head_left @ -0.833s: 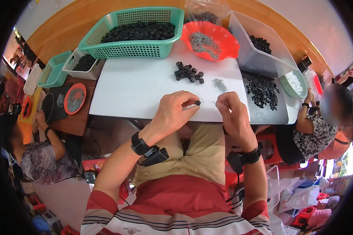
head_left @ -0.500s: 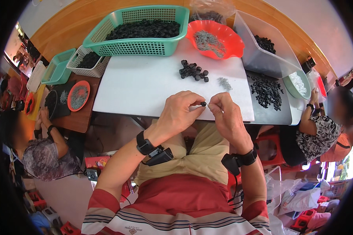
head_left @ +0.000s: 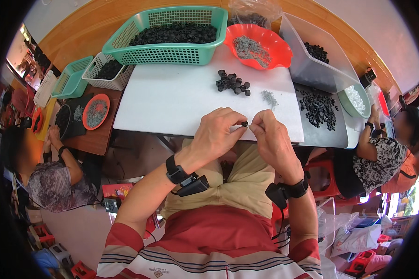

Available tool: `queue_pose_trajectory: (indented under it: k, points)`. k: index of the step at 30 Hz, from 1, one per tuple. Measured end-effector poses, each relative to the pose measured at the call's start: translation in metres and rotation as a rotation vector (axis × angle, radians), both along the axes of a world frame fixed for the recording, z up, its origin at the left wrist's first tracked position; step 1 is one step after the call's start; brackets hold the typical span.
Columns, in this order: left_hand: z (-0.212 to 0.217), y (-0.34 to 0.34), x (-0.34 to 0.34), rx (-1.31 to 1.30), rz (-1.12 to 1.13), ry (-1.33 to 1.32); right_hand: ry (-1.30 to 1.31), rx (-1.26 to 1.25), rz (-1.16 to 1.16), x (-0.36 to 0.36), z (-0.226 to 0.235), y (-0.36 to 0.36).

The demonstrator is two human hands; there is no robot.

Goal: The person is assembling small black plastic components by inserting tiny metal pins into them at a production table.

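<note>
My left hand pinches a small black round part between thumb and forefinger at the near edge of the white table. My right hand meets it fingertip to fingertip, its fingers pinched; whatever it holds is too small to make out. A cluster of black round parts lies in the middle of the table. A little heap of thin grey metal pieces sits just beyond my right hand.
A green basket of black parts and a red bowl of grey metal pieces stand at the back. A clear bin and loose black parts lie to the right. People sit at left and right.
Both hands have drawn together at the table's near edge, and the black part now sits between their fingertips. The view has shifted slightly.
</note>
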State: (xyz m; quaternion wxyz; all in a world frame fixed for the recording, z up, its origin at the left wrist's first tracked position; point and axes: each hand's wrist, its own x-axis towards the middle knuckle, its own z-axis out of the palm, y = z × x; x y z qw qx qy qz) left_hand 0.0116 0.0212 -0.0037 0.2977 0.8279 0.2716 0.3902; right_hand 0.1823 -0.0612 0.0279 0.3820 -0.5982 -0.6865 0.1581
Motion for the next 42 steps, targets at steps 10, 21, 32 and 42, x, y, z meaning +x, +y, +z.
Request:
queue_pose_trajectory:
  k: [10,21,32,42]
  points:
    - [0.0,-0.006,0.003,0.171,0.009,0.02,0.016,-0.01,0.007,-0.003,0.0,0.001]
    - [0.006,-0.009,0.003,-0.205,-0.007,-0.104,0.272,-0.129,-0.071,-0.003,-0.005,0.002]
    - [0.015,-0.011,0.003,-0.545,-0.131,-0.081,0.408,-0.063,-0.088,0.003,-0.01,0.001]
    - [0.009,-0.006,0.005,-0.966,-0.282,-0.322,0.207,0.185,0.01,0.009,-0.008,-0.009]
